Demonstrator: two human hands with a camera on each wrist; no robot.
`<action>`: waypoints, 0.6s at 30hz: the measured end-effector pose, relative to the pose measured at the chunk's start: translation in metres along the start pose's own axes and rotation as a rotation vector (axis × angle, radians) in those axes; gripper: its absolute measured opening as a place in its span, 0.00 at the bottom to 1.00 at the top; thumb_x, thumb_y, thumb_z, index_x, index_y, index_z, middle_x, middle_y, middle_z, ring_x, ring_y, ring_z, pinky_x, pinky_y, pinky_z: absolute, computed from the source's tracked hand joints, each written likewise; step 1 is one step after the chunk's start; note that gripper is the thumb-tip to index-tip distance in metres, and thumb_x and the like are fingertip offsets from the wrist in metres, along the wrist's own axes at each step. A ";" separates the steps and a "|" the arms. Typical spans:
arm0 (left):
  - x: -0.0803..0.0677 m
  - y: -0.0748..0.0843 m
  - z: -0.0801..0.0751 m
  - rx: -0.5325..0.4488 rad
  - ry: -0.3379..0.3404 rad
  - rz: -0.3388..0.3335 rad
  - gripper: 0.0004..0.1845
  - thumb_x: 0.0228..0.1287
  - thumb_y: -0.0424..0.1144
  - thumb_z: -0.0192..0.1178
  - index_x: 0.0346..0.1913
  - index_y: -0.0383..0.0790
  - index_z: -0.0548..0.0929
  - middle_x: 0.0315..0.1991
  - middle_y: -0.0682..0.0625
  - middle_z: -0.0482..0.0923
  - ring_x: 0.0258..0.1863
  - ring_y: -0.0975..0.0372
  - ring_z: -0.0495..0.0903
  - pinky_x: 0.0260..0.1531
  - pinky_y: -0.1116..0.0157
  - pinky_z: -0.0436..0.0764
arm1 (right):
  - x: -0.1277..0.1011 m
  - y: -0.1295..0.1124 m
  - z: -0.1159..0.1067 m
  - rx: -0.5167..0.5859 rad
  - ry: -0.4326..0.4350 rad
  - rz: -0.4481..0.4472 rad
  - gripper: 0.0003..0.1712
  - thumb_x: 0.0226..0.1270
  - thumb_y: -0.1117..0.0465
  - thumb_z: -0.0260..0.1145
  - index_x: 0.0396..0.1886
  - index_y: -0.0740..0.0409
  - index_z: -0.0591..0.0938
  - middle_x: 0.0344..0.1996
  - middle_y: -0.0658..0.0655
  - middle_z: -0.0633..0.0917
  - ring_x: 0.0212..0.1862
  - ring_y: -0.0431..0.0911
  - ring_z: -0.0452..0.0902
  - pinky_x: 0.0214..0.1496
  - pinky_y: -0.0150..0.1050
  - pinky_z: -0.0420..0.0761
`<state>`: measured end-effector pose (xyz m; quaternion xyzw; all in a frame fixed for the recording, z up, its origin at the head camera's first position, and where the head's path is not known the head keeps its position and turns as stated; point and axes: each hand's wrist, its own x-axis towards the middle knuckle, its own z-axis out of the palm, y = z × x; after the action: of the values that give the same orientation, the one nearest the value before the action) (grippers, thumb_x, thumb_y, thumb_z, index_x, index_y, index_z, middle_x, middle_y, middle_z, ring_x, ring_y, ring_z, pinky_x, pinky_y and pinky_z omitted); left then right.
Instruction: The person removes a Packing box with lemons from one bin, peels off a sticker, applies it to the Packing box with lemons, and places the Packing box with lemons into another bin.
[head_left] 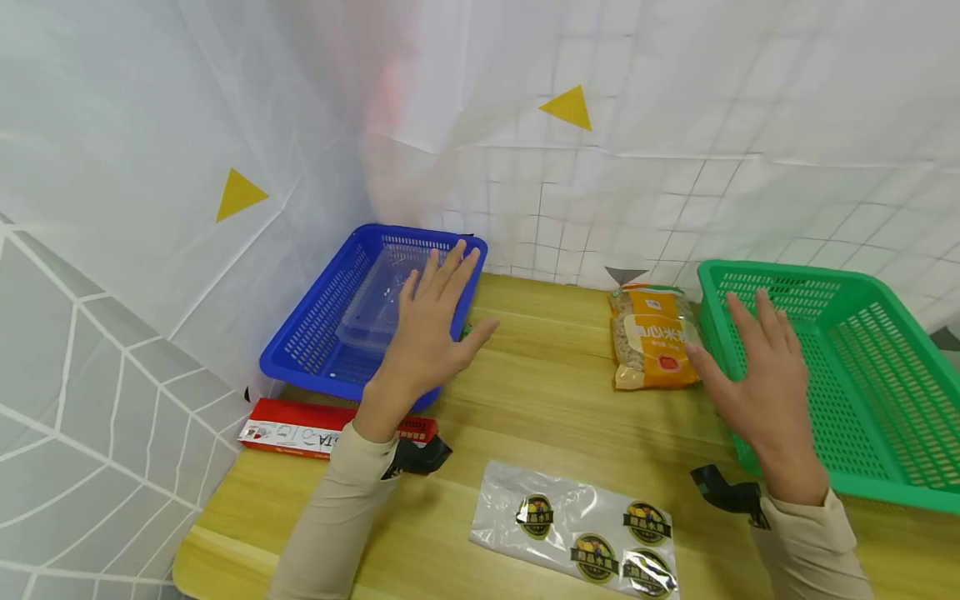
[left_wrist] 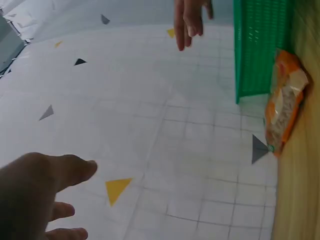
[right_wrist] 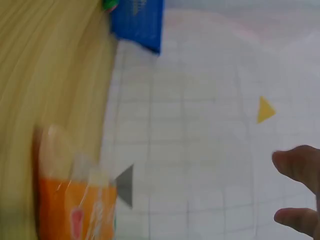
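Observation:
Fingers spread, my left hand [head_left: 431, 329] is raised and holds nothing; in the head view it overlaps the blue basket [head_left: 300, 367], where a clear plastic container [head_left: 367, 300] lies. My right hand [head_left: 772, 387] is also spread and bare, overlapping the near left side of the green basket [head_left: 862, 400]. Just left of that basket lies an orange and clear bag [head_left: 652, 337] of pale dry pieces. The left wrist view shows the same bag [left_wrist: 287, 102] beside the green basket, and the right wrist view shows part of the orange bag [right_wrist: 77, 205].
A long red and white box [head_left: 300, 427] lies in front of the blue basket, partly hidden by my left wrist. A flat clear plastic bag [head_left: 555, 533] with round black and gold labels is at the table's front. White sheeting [head_left: 480, 100] stands behind and left of the wooden table [head_left: 540, 417].

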<state>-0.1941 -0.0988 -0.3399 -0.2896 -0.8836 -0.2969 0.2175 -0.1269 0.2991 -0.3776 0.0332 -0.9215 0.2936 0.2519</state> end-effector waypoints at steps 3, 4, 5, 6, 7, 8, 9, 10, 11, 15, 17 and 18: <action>0.000 0.004 -0.013 -0.269 0.084 0.024 0.39 0.75 0.50 0.61 0.82 0.43 0.59 0.81 0.47 0.57 0.80 0.54 0.51 0.74 0.43 0.54 | 0.003 -0.015 -0.002 0.131 0.032 0.025 0.40 0.76 0.52 0.67 0.83 0.45 0.63 0.81 0.55 0.58 0.79 0.65 0.51 0.71 0.75 0.52; -0.001 0.005 -0.018 -0.363 0.110 0.030 0.38 0.76 0.49 0.61 0.82 0.42 0.60 0.79 0.48 0.60 0.79 0.55 0.56 0.73 0.43 0.58 | 0.005 -0.021 -0.003 0.167 0.037 0.041 0.39 0.76 0.53 0.67 0.82 0.41 0.64 0.80 0.53 0.60 0.78 0.63 0.55 0.71 0.71 0.58; -0.002 0.006 -0.023 -0.457 0.130 0.026 0.37 0.77 0.47 0.60 0.82 0.41 0.60 0.79 0.48 0.62 0.77 0.56 0.59 0.72 0.45 0.61 | 0.007 -0.027 -0.004 0.207 0.037 0.045 0.38 0.76 0.54 0.67 0.82 0.39 0.65 0.80 0.52 0.63 0.77 0.61 0.59 0.72 0.65 0.62; -0.004 0.007 -0.028 -0.550 0.147 0.017 0.36 0.77 0.45 0.59 0.81 0.41 0.61 0.77 0.48 0.64 0.76 0.55 0.62 0.71 0.46 0.64 | 0.009 -0.032 -0.004 0.247 0.036 0.052 0.38 0.76 0.55 0.67 0.81 0.37 0.66 0.78 0.51 0.65 0.76 0.58 0.63 0.72 0.59 0.66; -0.006 0.007 -0.032 -0.634 0.159 -0.001 0.34 0.78 0.43 0.59 0.81 0.41 0.61 0.77 0.48 0.66 0.75 0.54 0.64 0.70 0.47 0.65 | 0.012 -0.038 -0.004 0.293 0.027 0.060 0.37 0.77 0.56 0.67 0.81 0.36 0.66 0.77 0.50 0.67 0.74 0.55 0.66 0.71 0.53 0.69; -0.009 0.008 -0.037 -0.719 0.169 -0.021 0.33 0.79 0.40 0.58 0.81 0.40 0.62 0.76 0.46 0.67 0.74 0.53 0.66 0.70 0.46 0.66 | 0.015 -0.044 -0.004 0.339 0.014 0.063 0.37 0.77 0.57 0.67 0.80 0.35 0.66 0.77 0.50 0.68 0.73 0.53 0.68 0.69 0.47 0.71; -0.012 0.008 -0.041 -0.796 0.177 -0.044 0.32 0.79 0.39 0.57 0.81 0.40 0.61 0.75 0.45 0.67 0.73 0.52 0.67 0.69 0.46 0.67 | 0.018 -0.051 -0.003 0.379 -0.001 0.064 0.36 0.78 0.57 0.66 0.80 0.36 0.66 0.76 0.50 0.69 0.72 0.51 0.69 0.67 0.42 0.72; -0.016 0.008 -0.044 -0.869 0.184 -0.074 0.32 0.79 0.36 0.56 0.81 0.40 0.61 0.75 0.43 0.68 0.72 0.51 0.68 0.68 0.46 0.68 | 0.022 -0.057 -0.002 0.421 -0.015 0.057 0.36 0.78 0.58 0.66 0.80 0.37 0.67 0.76 0.49 0.70 0.71 0.48 0.69 0.65 0.36 0.72; -0.020 0.008 -0.048 -0.932 0.189 -0.111 0.32 0.79 0.34 0.54 0.81 0.41 0.61 0.74 0.42 0.69 0.72 0.49 0.69 0.68 0.47 0.69 | 0.025 -0.063 0.000 0.467 -0.031 0.047 0.35 0.78 0.59 0.66 0.80 0.39 0.67 0.75 0.50 0.71 0.71 0.47 0.70 0.64 0.35 0.72; -0.041 0.004 -0.060 -1.099 0.205 -0.249 0.30 0.81 0.34 0.50 0.81 0.43 0.59 0.74 0.41 0.68 0.71 0.46 0.69 0.66 0.50 0.72 | 0.039 -0.089 0.011 0.614 -0.112 0.017 0.33 0.80 0.58 0.64 0.80 0.43 0.68 0.74 0.53 0.73 0.70 0.50 0.71 0.63 0.34 0.73; -0.052 0.001 -0.065 -1.160 0.218 -0.312 0.30 0.82 0.34 0.48 0.81 0.43 0.58 0.74 0.41 0.68 0.72 0.44 0.68 0.66 0.51 0.72 | 0.046 -0.100 0.019 0.668 -0.166 0.004 0.32 0.80 0.57 0.64 0.80 0.45 0.68 0.73 0.54 0.73 0.69 0.51 0.71 0.65 0.37 0.74; -0.058 -0.001 -0.067 -1.182 0.228 -0.338 0.29 0.82 0.35 0.48 0.81 0.42 0.58 0.74 0.40 0.67 0.72 0.43 0.67 0.66 0.50 0.72 | 0.049 -0.105 0.024 0.690 -0.197 0.003 0.32 0.80 0.56 0.63 0.80 0.45 0.68 0.73 0.54 0.73 0.70 0.52 0.71 0.66 0.39 0.74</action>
<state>-0.1378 -0.1654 -0.3243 -0.1839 -0.5748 -0.7948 0.0634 -0.1583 0.2031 -0.3152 0.1429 -0.7882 0.5831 0.1352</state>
